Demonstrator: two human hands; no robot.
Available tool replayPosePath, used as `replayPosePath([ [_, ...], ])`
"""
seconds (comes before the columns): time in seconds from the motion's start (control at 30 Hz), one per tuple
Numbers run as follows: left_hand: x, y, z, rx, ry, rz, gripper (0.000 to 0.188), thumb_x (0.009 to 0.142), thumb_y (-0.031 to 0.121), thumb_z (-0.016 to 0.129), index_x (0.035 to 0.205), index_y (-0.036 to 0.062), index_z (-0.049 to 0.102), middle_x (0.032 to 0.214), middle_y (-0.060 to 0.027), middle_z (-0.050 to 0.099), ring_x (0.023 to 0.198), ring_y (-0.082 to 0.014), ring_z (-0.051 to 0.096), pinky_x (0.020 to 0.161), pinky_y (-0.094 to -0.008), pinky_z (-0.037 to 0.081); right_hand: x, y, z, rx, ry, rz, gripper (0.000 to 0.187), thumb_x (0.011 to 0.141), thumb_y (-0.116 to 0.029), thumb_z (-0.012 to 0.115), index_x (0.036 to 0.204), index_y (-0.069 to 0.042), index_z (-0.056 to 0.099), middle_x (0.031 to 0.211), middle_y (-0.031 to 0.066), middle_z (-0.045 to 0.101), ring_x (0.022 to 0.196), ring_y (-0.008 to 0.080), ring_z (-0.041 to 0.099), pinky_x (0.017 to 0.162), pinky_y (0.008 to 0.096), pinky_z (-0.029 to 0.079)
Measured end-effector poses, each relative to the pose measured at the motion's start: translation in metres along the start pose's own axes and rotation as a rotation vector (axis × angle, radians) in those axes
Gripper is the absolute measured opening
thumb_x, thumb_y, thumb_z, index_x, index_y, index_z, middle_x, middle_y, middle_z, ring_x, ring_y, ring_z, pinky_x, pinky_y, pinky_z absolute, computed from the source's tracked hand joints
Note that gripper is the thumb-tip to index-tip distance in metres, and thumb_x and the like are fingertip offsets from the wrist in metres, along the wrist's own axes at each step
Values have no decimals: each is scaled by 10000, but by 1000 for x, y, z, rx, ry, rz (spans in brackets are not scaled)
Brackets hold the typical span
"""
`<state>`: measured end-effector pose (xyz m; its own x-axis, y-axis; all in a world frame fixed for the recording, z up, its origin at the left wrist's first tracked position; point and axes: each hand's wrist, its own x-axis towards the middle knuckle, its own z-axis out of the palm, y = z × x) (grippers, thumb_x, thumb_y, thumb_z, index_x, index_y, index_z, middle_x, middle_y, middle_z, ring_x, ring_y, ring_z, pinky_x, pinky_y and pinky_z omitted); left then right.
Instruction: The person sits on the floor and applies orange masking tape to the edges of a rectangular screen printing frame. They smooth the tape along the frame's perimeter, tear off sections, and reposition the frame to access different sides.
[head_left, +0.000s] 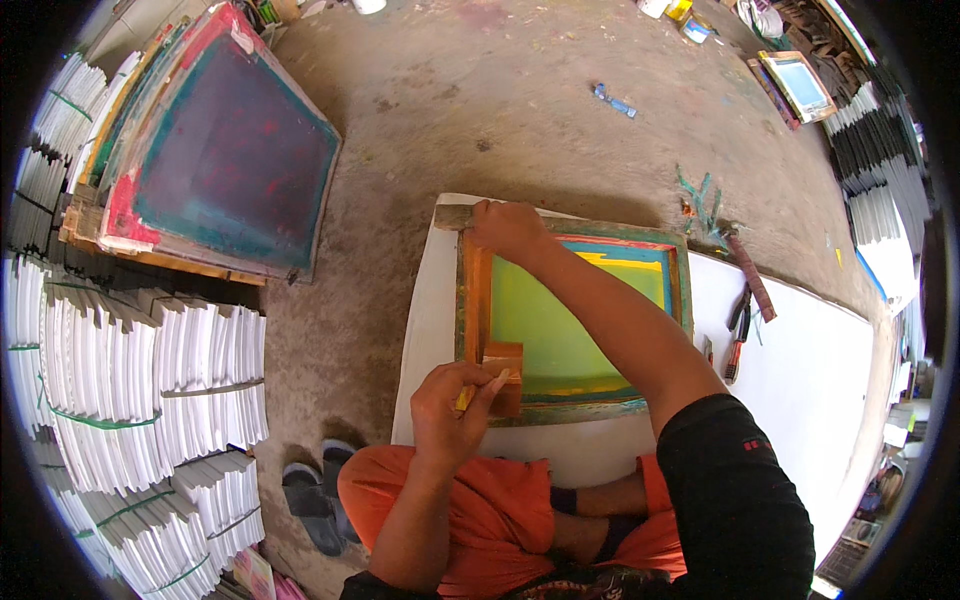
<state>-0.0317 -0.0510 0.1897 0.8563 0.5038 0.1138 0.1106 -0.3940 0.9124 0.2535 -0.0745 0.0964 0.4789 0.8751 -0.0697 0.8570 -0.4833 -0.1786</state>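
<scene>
A wooden screen-printing frame (pixel 681 300) with a yellow-green mesh (pixel 560 320) lies flat in front of me. Brown tape (pixel 480 280) seems to run down its left side. At the near left corner, my left hand (pixel 445 408) is closed on a piece of brown tape (pixel 505 362), which spreads over the corner. Something small and yellow (pixel 465 398) shows by its fingers. My right arm crosses above the mesh, and my right hand (pixel 508 230) is closed at the far left corner, beside a wooden end (pixel 453 217). Whatever its fingers grip is hidden.
Pliers (pixel 738 335) and a dark reddish stick-like tool (pixel 752 275) lie on the white board (pixel 800 370) to the right. Paper stacks (pixel 110 370) and large leaning screens (pixel 240 150) line the left. Sandals (pixel 320 500) sit near my knee. A blue tube (pixel 614 101) lies on the floor.
</scene>
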Motion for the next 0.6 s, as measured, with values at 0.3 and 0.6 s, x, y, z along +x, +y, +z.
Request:
replayPosePath([
  [0.3,-1,-1,-3,-12,-19,-8,113,848,72,806,887,18,714,874,-118,731,822,-249,712,740,-353,558,-19,-7,4,189,213,199,443,974,-408,593,1246,-61,638,1262,258,602,1185,395,598,997,520,478],
  [0.6,-2,-3,-1,1,-4,7,128,817,56,820,854,25,702,854,-120,717,796,-280,692,720,-365,551,-59,-41,46,30,395,107,486,1003,-488,543,1385,-196,615,1574,222,362,1470,411,320,1185,628,208],
])
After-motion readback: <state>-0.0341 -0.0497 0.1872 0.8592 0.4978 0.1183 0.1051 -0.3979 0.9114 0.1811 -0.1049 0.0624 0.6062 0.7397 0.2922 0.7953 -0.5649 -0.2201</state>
